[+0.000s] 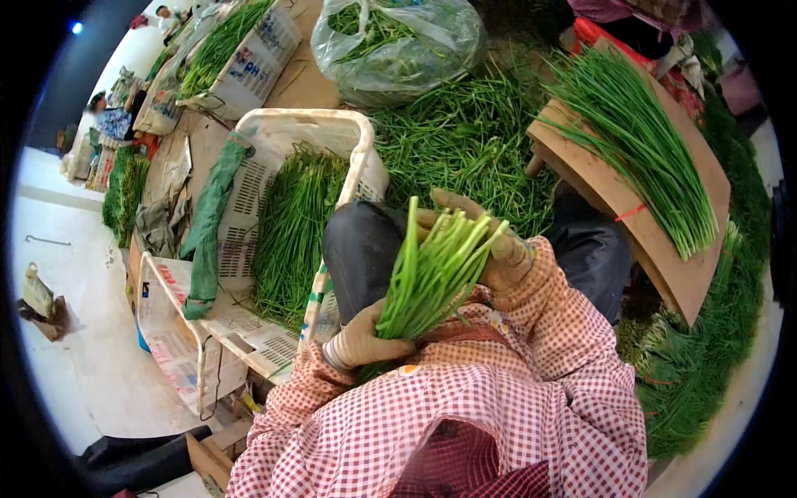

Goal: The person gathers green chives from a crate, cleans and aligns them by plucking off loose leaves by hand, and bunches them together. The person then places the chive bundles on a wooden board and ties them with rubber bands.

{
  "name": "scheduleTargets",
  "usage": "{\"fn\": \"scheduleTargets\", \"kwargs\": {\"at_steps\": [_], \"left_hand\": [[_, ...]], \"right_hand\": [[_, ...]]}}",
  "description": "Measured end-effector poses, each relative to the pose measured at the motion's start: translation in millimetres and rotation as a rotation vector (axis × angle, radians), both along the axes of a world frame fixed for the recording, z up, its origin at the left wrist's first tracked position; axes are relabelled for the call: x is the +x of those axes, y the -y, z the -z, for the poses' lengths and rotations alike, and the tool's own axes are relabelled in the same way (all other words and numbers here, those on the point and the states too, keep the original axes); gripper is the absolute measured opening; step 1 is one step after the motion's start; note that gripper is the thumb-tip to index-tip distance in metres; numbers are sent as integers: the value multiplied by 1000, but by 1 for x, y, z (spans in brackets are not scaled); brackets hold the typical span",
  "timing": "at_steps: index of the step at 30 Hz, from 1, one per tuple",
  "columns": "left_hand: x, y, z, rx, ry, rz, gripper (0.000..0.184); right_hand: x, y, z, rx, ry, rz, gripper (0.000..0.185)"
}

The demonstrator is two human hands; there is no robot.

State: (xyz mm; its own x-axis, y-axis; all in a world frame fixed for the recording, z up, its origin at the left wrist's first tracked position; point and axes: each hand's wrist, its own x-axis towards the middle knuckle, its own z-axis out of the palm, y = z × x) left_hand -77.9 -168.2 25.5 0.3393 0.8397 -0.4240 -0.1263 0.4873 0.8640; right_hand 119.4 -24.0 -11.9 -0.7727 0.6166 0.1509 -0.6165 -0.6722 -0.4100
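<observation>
Gloved, my left hand (361, 339) is wrapped around the lower part of a bunch of garlic chives (432, 278) in front of my waist. The pale green stalk ends point up and away from me. At those ends is my gloved right hand (502, 257), its fingers curled behind and around them. The bunch partly hides those fingers. To the right, a larger bundle of chives (639, 141) lies on a curved wooden board (581, 183), with a red tie (631, 212) near its stalk end.
A white plastic crate (365, 137) holding chives stands left of my knee. Loose chives (465, 141) cover the ground ahead, below a clear plastic bag (448, 50) of greens. More bundles (706, 390) lie right. Another crate (257, 66) and people are at the back left.
</observation>
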Motion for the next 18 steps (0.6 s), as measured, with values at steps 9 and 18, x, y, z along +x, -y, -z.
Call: {"fn": "scheduleTargets", "kwargs": {"at_steps": [9, 18], "left_hand": [[13, -16, -6, 72, -144, 136, 84], [40, -53, -3, 356, -468, -100, 32]], "right_hand": [[37, 17, -19, -132, 459, 115, 44], [36, 19, -20, -138, 570, 218, 35]]}}
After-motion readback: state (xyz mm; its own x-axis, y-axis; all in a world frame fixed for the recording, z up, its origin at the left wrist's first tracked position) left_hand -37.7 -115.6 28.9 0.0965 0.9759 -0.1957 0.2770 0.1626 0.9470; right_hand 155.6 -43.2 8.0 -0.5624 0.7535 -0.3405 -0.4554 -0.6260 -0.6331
